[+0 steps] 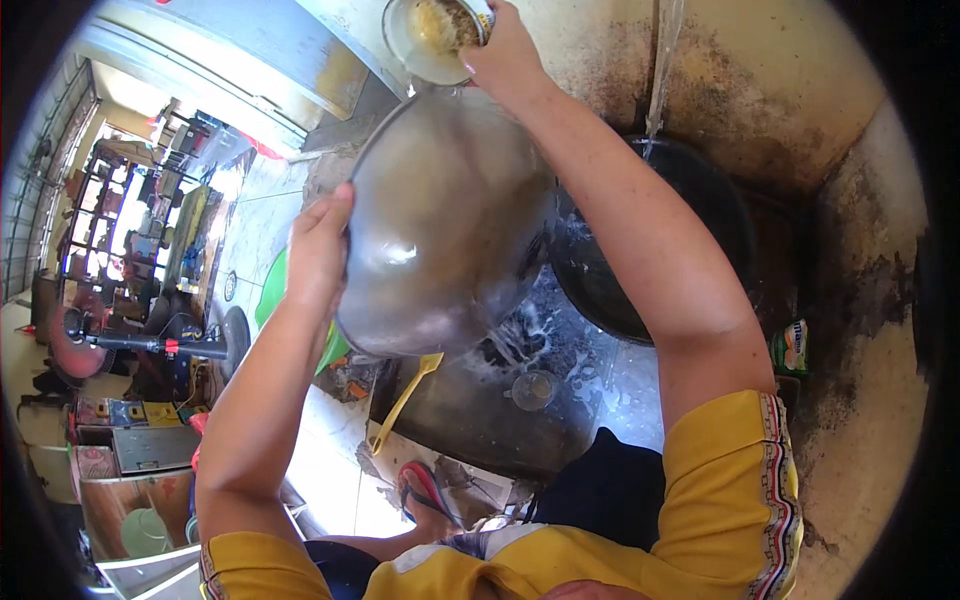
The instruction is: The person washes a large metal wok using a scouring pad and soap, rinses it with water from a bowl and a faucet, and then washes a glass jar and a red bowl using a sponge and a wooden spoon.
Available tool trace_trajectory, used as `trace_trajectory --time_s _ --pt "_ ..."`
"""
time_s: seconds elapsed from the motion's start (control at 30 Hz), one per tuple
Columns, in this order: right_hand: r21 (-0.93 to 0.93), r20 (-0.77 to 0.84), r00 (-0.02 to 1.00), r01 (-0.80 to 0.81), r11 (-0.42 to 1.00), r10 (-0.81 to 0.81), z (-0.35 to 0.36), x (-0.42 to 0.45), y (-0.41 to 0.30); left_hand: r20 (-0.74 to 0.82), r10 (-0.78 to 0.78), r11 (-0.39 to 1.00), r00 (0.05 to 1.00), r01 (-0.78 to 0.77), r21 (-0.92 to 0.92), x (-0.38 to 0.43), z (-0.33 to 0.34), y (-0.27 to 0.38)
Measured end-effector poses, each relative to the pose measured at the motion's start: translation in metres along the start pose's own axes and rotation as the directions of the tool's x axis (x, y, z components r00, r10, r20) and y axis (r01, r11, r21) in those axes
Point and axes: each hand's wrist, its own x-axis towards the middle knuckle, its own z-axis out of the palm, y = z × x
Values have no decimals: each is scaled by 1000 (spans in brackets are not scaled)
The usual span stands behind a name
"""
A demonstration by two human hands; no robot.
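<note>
A large metal basin (442, 225) is tilted up on its side in front of me, with its outer surface towards me. My left hand (319, 240) grips its rim on the left, thumb over the edge. At the basin's top edge, my right hand (506, 56) holds a round, light-coloured container (431, 41) that bears writing. Something brownish and wet lies inside that container; I cannot tell what. Water splashes onto the dark wet floor (517, 341) below the basin. The basin's inside is hidden.
Water runs down (664, 75) into a big black tub (675, 195) at the right. A clear mug (534, 390) and a yellow long-handled scoop (409, 401) lie below. A green basin (274, 289), a pedestal fan (150, 343) and a green packet (793, 347) are farther out. Stained walls enclose the right.
</note>
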Motion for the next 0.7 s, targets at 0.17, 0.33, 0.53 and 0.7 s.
trace_trajectory --time_s 0.17,0.33,0.53,0.7 --pt "-500 -141 946 187 846 -293 -46 31 67 -46 62 996 997 -65 -65 -12 -35 -14" --pt "-670 -248 962 -83 738 -117 -136 -35 137 -155 136 967 978 -165 -192 -38 -62 -29" --pt "-801 -456 798 -561 209 394 -221 -194 229 -222 153 930 963 -216 -296 -59 -70 -39" --pt "-442 -549 367 -890 112 751 -255 -250 302 -248 39 880 968 -151 -451 -65 -35 -45"
